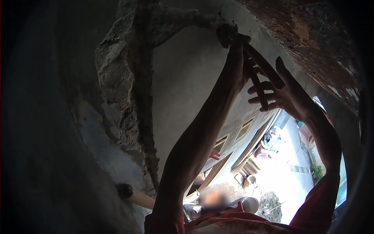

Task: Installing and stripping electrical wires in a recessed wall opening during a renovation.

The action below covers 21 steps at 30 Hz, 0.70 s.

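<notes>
Overhead, my left hand (237, 56) is raised to a rough broken edge of plaster (194, 19), its fingers closed round a dark tool with two long, bar-like handles (261, 93); the tool's exact kind is too dark to make out. My right hand (288, 95) is just to the right and a little lower, thumb raised and fingers spread beside and behind the handles, close to or touching them. Both forearms reach up from red sleeves at the lower edge.
A cracked concrete channel (120, 89) runs down the left; a rough reddish surface (307, 39) slopes at upper right. A light pole (142, 199) juts at lower left. Far below are a person's blurred head (214, 199), a bucket (250, 204), a dark rubble heap (270, 206) and window openings (244, 128).
</notes>
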{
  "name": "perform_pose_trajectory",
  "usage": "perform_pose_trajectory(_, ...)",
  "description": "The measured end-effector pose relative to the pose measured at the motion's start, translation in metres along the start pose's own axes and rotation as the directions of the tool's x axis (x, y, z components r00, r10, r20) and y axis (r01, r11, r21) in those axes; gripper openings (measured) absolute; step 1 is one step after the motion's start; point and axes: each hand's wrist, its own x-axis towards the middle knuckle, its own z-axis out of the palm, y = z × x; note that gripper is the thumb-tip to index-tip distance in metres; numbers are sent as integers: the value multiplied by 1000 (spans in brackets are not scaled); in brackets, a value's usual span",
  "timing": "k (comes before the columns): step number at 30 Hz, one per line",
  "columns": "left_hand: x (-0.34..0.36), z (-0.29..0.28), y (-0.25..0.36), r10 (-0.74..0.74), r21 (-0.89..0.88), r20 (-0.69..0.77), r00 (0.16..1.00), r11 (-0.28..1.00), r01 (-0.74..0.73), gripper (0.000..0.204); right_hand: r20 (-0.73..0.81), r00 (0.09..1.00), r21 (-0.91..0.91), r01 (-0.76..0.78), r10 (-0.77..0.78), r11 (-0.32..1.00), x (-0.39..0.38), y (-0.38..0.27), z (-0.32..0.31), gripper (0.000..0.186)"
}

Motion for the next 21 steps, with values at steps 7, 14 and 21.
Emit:
perform_pose_trajectory(7,10,-25,-7,20,47,48,999,999,-22,39,19,998,-85,-62,64,994,4,-12,16,83)
perform_pose_trajectory(14,-2,-17,22,-140,223,-147,979,960,171,33,7,1000,120,12,-13,993,19,6,45,60)
perform_pose_trajectory(21,-13,-27,37,-125,486,-253,959,841,238,57,65,993,361,66,-96,930,30,10,73,56)
